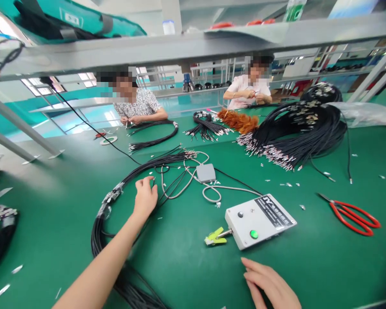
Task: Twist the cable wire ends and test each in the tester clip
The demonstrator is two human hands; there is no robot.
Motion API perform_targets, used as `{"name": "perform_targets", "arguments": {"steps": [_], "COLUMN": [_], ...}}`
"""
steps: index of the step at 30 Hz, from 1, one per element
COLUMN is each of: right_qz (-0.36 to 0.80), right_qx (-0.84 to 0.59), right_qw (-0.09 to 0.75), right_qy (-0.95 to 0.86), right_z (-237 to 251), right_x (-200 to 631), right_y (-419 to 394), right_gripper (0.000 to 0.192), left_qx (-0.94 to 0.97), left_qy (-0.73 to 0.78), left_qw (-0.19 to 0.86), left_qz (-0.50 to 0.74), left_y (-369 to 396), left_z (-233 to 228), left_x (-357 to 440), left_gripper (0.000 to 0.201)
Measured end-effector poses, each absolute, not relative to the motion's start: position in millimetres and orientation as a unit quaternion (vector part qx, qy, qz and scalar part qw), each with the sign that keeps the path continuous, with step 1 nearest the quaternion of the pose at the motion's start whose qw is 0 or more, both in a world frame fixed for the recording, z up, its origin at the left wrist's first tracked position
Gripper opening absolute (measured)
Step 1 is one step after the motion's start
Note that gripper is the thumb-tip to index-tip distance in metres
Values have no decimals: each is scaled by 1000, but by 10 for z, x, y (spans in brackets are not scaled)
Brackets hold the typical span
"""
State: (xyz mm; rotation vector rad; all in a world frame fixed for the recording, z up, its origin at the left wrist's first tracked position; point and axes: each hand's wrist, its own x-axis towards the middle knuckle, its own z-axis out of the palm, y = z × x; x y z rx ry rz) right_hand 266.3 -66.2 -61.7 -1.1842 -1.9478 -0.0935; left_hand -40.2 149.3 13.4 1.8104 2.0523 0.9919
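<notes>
Currently the left hand (145, 196) is extended over the green bench (186, 266), fingers curled down onto the looped bundle of black cables (122, 186); the fingertips touch individual strands near the top of the loop, but whether any strand is actually pinched cannot be told from this view. The right hand (270, 285) lies flat and open on the bench at the near edge, gripping nothing, just in front of the grey test box (259, 219). The cable bundle curves from the terminal ends near the small grey adapter (206, 172) round to the lower left, where it passes under the left forearm. Risk 1: the forearm rests across the lower coil, so drawing a strand upward could drag the whole loop and tangle it with the pale lead (212, 191) that snakes beside it. Risk 2: the yellow-green clip (216, 237) projects from the box toward the right hand; a careless sweep could dislodge it. Risk 3: loose metal offcuts (289, 184) are scattered over the surface and could snag under cables or prick fingers. Risk 4: the red-handled scissors (354, 214) lie open, well apart on the right, a hazard to any blind reach. Two other people work at the far side, beyond a larger cable heap (302, 128).
</notes>
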Motion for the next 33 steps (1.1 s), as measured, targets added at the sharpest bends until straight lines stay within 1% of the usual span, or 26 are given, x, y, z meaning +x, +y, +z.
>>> {"name": "perform_targets", "arguments": {"steps": [3,4,5,6,7,9,12,15,19,22,24,27,30,33], "right_qz": [-3,4,11,16,22,33,47,60,104,193,273,384,441,474], "right_qx": [-486,-489,-492,-495,-496,-495,-489,-490,-506,-534,-548,-536,-507,-495], "right_qw": [430,433,433,432,430,425,420,420,450,493,503,495,487,495], "right_qy": [-761,-757,-755,-754,-754,-757,-763,-761,-728,-659,-610,-566,-558,-535], "right_z": [-549,-531,-517,-506,-498,-488,-483,-475,-435,-367,-304,-192,-87,-34], "right_x": [2642,2633,2622,2611,2600,2583,2575,2581,2553,2454,2354,2201,2106,2079], "right_y": [-705,-715,-723,-731,-737,-751,-767,-777,-795,-806,-804,-783,-756,-736], "right_gripper": [19,19,19,20,20,20,20,21,18,11,9,14,21,23], "left_qx": [709,748,800,832,856,874,868,857,824,786,778,786,787,780], "left_qy": [622,573,488,419,375,351,364,356,375,420,442,437,413,390], "left_qw": [195,245,309,351,353,336,336,371,424,448,435,416,431,456], "left_qz": [269,230,165,98,45,-10,-36,-41,1,67,100,135,155,177], "left_y": [821,557,300,68,-121,-349,-377,-295,-288,-315,-322,-325,-326,-325], "left_z": [210,214,206,188,163,121,138,234,294,288,298,339,360,330], "left_x": [-336,-288,-233,-177,-126,-51,-26,-76,-165,-187,-151,-8,173,282], "left_gripper": [15,12,16,16,15,12,15,9,17,17,16,10,9,16]}}
